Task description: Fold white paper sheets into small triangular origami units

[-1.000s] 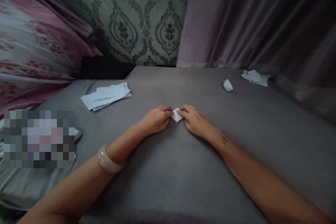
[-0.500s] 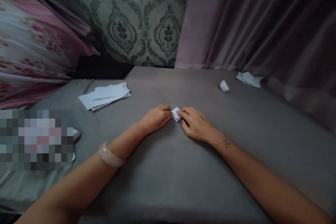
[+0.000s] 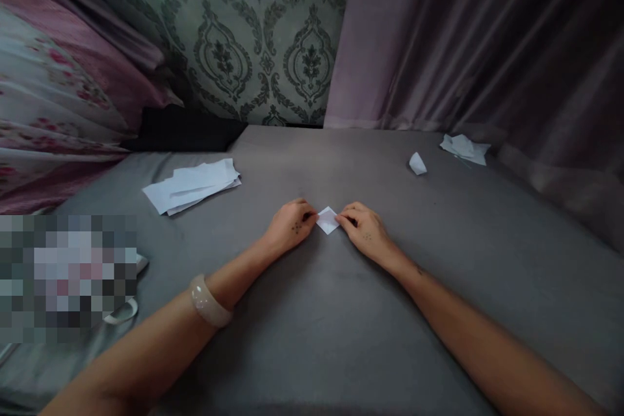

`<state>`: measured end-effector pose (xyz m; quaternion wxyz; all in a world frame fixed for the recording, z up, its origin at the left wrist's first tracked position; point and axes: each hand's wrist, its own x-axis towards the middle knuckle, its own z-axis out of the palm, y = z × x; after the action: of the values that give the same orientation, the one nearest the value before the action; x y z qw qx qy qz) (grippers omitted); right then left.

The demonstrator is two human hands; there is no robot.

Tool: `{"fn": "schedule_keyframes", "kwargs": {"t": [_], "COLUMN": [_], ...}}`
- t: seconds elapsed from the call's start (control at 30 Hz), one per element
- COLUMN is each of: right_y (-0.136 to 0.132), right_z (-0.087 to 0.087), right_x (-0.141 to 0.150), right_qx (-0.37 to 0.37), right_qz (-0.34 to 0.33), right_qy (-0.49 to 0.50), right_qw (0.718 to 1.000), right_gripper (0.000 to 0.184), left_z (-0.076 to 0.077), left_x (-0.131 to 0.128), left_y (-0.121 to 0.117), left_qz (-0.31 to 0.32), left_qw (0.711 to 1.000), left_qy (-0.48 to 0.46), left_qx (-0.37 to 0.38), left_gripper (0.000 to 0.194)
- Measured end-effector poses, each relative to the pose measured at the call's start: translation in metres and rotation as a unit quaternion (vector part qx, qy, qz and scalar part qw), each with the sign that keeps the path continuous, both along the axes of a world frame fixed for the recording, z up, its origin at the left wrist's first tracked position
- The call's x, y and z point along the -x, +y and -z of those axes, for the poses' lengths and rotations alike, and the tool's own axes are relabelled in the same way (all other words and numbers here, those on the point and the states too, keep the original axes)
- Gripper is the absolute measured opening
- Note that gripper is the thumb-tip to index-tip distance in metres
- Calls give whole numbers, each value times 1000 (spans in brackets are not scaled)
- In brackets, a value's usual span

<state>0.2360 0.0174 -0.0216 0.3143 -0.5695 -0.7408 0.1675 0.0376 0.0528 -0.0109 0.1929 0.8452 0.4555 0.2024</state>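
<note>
A small folded white paper (image 3: 328, 220), diamond-shaped with crease lines, is held low over the grey sheet between my two hands. My left hand (image 3: 294, 223) pinches its left corner between thumb and fingertips. At the opposite corner, my right hand (image 3: 361, 227) pinches the paper the same way. Farther back on the right stands a small folded paper piece (image 3: 416, 164) with a pointed top. Several white paper strips (image 3: 195, 183) lie overlapping in a loose stack on the left.
More crumpled or folded white papers (image 3: 465, 148) lie at the back right near the purple curtain (image 3: 414, 32). A black cloth or flat black item (image 3: 185, 130) is at the back left. Something blurred out (image 3: 68, 279) sits at the left edge. Grey fabric (image 3: 312, 351) covers the surface.
My fingers have drawn back to the paper's left and right corners, so its whole diamond face shows. The paper and hands sit slightly lower in view; the view has shifted a little.
</note>
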Motion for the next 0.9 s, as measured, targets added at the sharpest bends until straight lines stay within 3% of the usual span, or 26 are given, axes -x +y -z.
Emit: {"fn": "schedule_keyframes", "kwargs": {"t": [0.33,0.6,0.9], "right_y": [3,-5,2], "right_z": [5,-3,-2], "right_x": [6,0,6], "right_qx": [23,9,30], "right_qz": [61,-21,48], "right_qy": [43,35,64], "right_qw": [997,999,996], "right_gripper": [15,15,20], "left_z": [3,-2,-10], "left_x": [-8,1,-11], "left_y": [2,-1,1], "left_qz": [-46,22,-70], "left_qw": [998,996,989], "left_qy": [-22,-75,-79], "left_qx": [24,49,100], "left_gripper": [28,28,29]}}
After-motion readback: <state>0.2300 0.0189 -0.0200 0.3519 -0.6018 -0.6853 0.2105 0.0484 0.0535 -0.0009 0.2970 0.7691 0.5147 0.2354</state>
